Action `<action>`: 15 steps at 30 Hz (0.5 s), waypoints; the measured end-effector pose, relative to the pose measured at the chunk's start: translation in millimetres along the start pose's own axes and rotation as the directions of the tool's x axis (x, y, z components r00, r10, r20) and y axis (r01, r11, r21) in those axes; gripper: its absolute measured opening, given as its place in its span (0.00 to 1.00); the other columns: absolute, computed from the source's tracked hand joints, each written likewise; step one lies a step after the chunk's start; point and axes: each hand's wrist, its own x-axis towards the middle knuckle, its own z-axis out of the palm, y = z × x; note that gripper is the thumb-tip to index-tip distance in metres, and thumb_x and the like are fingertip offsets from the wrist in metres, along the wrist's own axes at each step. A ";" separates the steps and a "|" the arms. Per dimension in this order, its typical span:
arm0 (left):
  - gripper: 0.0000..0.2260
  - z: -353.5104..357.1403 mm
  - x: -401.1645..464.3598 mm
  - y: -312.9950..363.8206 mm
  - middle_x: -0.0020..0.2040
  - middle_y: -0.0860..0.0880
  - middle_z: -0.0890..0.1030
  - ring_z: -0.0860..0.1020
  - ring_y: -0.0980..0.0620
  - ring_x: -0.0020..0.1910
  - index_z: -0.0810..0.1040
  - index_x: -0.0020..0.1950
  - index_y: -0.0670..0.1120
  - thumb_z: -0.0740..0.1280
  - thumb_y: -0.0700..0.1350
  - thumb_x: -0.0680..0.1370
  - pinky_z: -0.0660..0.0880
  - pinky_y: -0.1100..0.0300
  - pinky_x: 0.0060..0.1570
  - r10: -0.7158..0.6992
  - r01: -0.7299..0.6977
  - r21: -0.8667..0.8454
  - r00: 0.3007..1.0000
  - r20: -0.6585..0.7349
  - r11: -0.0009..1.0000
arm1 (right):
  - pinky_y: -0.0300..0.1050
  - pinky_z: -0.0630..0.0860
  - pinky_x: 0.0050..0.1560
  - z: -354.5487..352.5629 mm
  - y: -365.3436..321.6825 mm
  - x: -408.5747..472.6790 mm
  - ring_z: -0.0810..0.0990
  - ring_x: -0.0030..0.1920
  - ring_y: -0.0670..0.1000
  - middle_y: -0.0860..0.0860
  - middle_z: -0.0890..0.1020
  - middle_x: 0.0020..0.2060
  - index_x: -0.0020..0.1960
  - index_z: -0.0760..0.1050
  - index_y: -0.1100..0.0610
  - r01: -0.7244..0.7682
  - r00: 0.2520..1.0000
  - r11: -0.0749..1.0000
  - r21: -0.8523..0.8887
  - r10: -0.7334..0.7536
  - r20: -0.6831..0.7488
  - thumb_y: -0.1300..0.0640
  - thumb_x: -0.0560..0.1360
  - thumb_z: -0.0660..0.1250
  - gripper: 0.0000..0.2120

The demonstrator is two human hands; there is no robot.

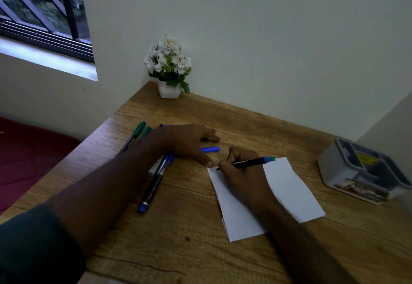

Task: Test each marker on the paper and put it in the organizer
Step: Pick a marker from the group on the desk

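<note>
Nearest the lens, a dark sleeve fills the lower left. Right hand, at centre, grips a black marker with a teal end, its tip on the upper left corner of the white paper. Left hand lies flat, fingers relaxed, thumb beside that corner, over loose markers on the tabletop. Grey organizer sits at right; flower pot in the far corner.
</note>
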 end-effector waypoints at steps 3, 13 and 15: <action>0.39 -0.1 -1.0 -0.1 0.80 0.53 0.51 0.52 0.49 0.78 0.56 0.79 0.56 0.70 0.62 0.72 0.55 0.51 0.73 0.003 -0.003 -0.007 1.000 -0.005 1.000 | 0.33 0.68 0.32 -0.1 0.2 -1.0 0.75 0.32 0.41 0.44 0.75 0.28 0.33 0.71 0.56 0.004 1.000 1.000 -0.004 -0.004 0.009 0.54 0.73 0.71 0.14; 0.38 -0.9 -1.7 1.9 0.81 0.53 0.51 0.51 0.49 0.78 0.56 0.79 0.56 0.70 0.60 0.73 0.54 0.52 0.74 0.004 -0.004 0.001 1.000 -0.006 1.000 | 0.39 0.70 0.37 0.1 -2.4 -0.7 0.75 0.34 0.45 0.49 0.77 0.31 0.35 0.72 0.58 -0.047 0.999 0.999 0.011 0.047 -0.009 0.55 0.73 0.70 0.12; 0.38 -1.1 -2.2 2.7 0.81 0.53 0.51 0.51 0.49 0.78 0.56 0.79 0.55 0.70 0.60 0.73 0.54 0.52 0.74 0.005 -0.005 0.003 1.000 -0.008 1.000 | 0.41 0.70 0.36 -0.3 -0.8 -0.9 0.74 0.33 0.45 0.47 0.76 0.30 0.34 0.71 0.57 -0.046 0.999 0.999 0.005 0.046 -0.004 0.54 0.72 0.70 0.12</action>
